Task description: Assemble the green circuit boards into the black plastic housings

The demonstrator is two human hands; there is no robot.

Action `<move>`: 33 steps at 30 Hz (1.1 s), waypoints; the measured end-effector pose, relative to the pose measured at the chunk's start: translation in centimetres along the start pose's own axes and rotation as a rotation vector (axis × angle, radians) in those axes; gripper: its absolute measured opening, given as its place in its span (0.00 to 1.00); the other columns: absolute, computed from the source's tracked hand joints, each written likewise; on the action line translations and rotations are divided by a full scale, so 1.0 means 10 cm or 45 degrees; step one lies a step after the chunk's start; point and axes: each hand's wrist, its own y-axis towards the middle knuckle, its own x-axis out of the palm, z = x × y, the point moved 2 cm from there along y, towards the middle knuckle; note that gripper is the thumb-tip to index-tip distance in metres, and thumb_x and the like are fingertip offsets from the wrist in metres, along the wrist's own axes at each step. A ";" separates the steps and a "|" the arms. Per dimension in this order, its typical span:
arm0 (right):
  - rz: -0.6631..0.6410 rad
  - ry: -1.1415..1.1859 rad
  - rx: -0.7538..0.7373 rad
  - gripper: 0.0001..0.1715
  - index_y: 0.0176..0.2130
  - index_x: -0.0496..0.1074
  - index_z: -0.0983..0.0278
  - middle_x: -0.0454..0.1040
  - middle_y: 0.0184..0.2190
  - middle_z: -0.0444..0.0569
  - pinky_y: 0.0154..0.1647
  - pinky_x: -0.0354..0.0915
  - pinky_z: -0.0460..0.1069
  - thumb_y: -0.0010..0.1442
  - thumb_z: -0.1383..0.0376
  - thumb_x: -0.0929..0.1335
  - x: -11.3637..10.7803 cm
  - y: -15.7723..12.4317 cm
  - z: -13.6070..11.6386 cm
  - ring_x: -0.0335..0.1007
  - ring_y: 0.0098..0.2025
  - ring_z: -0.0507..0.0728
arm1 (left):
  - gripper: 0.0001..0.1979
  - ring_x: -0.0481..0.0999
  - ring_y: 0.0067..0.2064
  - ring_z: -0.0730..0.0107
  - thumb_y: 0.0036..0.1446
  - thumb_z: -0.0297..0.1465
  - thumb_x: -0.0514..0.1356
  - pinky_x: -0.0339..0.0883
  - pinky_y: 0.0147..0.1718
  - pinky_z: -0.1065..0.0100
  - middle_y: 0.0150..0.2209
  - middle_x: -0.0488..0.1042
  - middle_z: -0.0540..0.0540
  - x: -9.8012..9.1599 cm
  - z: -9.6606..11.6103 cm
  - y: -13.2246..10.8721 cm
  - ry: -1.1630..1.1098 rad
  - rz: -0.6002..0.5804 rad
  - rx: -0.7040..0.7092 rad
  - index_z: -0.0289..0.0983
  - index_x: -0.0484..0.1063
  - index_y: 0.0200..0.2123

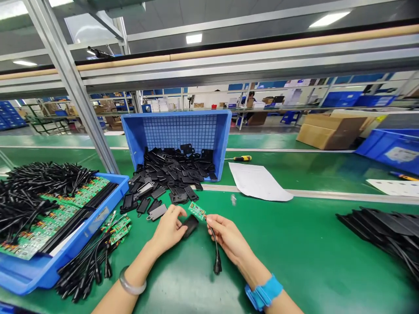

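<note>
Circuit board [197,210] | right hand [229,237] is pinching its cabled end | seeming light, stiff, fragile; edges are offering safest hold | left hand [168,229] fingers are clasping black shell [190,226]

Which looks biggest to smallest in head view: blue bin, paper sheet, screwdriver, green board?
1. blue bin
2. paper sheet
3. screwdriver and green board: these look alike, and the board is nearer the camera, so unranked.

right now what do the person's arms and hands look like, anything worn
Both arms are bare, with no sleeves or gloves. Behind the left hand sits a smooth translucent grey bangle; behind the right hand, a bright blue wrist strap.
</note>
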 end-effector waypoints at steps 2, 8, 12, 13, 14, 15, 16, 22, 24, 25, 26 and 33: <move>-0.031 -0.080 -0.011 0.25 0.27 0.72 0.67 0.67 0.19 0.41 0.17 0.49 0.41 0.34 0.53 0.79 0.03 -0.02 0.03 0.58 0.19 0.47 | 0.20 0.68 0.24 0.79 0.41 0.23 0.61 0.61 0.23 0.74 0.38 0.64 0.50 0.04 -0.04 0.02 -0.282 0.131 -0.223 0.39 0.64 0.40; -0.044 -0.231 -0.101 0.24 0.27 0.70 0.66 0.67 0.16 0.42 0.17 0.49 0.41 0.39 0.51 0.76 0.09 -0.06 0.07 0.56 0.18 0.47 | 0.13 0.68 0.25 0.77 0.42 0.20 0.59 0.66 0.28 0.73 0.26 0.69 0.49 0.19 -0.04 0.02 -1.379 0.099 -0.749 0.31 0.69 0.36; -0.017 -0.272 -0.087 0.23 0.25 0.69 0.66 0.66 0.16 0.42 0.16 0.48 0.42 0.38 0.51 0.75 0.08 -0.06 0.08 0.56 0.18 0.48 | 0.08 0.68 0.24 0.77 0.43 0.17 0.57 0.69 0.29 0.72 0.22 0.67 0.49 0.17 0.01 0.00 -1.477 0.062 -0.777 0.30 0.69 0.29; 0.001 -0.280 -0.085 0.23 0.25 0.69 0.66 0.66 0.15 0.42 0.16 0.48 0.42 0.38 0.51 0.75 0.08 -0.06 0.08 0.56 0.18 0.48 | 0.09 0.70 0.26 0.75 0.43 0.17 0.57 0.70 0.30 0.71 0.23 0.69 0.47 0.16 0.03 0.00 -1.463 0.063 -0.764 0.30 0.70 0.31; 0.020 -0.287 -0.086 0.23 0.25 0.69 0.66 0.66 0.15 0.42 0.16 0.48 0.42 0.38 0.51 0.75 0.07 -0.05 0.08 0.56 0.17 0.48 | 0.10 0.72 0.28 0.73 0.44 0.17 0.57 0.72 0.32 0.68 0.26 0.72 0.46 0.15 0.04 -0.01 -1.456 0.064 -0.745 0.30 0.70 0.33; 0.038 -0.291 -0.089 0.23 0.25 0.69 0.66 0.66 0.15 0.42 0.16 0.48 0.42 0.37 0.51 0.75 0.07 -0.04 0.08 0.56 0.17 0.48 | 0.11 0.74 0.31 0.70 0.45 0.17 0.58 0.73 0.35 0.65 0.29 0.73 0.44 0.14 0.05 -0.01 -1.456 0.068 -0.729 0.31 0.69 0.35; 0.053 -0.295 -0.093 0.24 0.25 0.69 0.66 0.66 0.15 0.42 0.15 0.48 0.42 0.37 0.51 0.75 0.06 -0.04 0.08 0.56 0.17 0.48 | 0.12 0.75 0.32 0.68 0.46 0.18 0.59 0.73 0.36 0.62 0.32 0.74 0.43 0.14 0.05 -0.01 -1.467 0.074 -0.718 0.32 0.69 0.36; 0.105 -0.284 -0.129 0.26 0.25 0.70 0.66 0.66 0.16 0.43 0.15 0.48 0.42 0.35 0.48 0.76 0.05 -0.03 0.07 0.55 0.17 0.48 | 0.12 0.76 0.35 0.65 0.51 0.26 0.64 0.72 0.40 0.57 0.35 0.76 0.42 0.15 0.04 -0.02 -1.531 0.053 -0.636 0.34 0.67 0.39; 0.099 -0.274 -0.141 0.27 0.25 0.70 0.66 0.67 0.16 0.43 0.15 0.49 0.42 0.35 0.48 0.76 0.05 -0.03 0.06 0.55 0.16 0.48 | 0.16 0.76 0.36 0.66 0.48 0.26 0.67 0.71 0.42 0.58 0.35 0.76 0.44 0.16 0.04 -0.02 -1.520 0.012 -0.551 0.35 0.68 0.41; 0.097 -0.271 -0.149 0.27 0.25 0.70 0.66 0.67 0.16 0.43 0.15 0.49 0.42 0.35 0.48 0.76 0.05 -0.03 0.06 0.55 0.16 0.48 | 0.18 0.76 0.37 0.66 0.47 0.27 0.68 0.71 0.43 0.59 0.36 0.76 0.44 0.16 0.05 -0.02 -1.516 -0.019 -0.511 0.35 0.68 0.42; 0.098 -0.270 -0.155 0.27 0.25 0.70 0.66 0.67 0.16 0.43 0.15 0.49 0.42 0.36 0.48 0.76 0.05 -0.04 0.06 0.55 0.16 0.48 | 0.18 0.76 0.38 0.66 0.47 0.28 0.68 0.70 0.44 0.60 0.37 0.76 0.43 0.16 0.06 -0.02 -1.517 -0.053 -0.483 0.34 0.69 0.42; 0.124 -0.262 -0.178 0.27 0.26 0.70 0.66 0.67 0.16 0.43 0.15 0.48 0.42 0.36 0.48 0.77 0.05 -0.06 0.03 0.56 0.17 0.48 | 0.22 0.75 0.41 0.65 0.46 0.31 0.69 0.67 0.45 0.64 0.41 0.76 0.40 0.16 0.08 -0.01 -1.460 -0.093 -0.474 0.33 0.71 0.46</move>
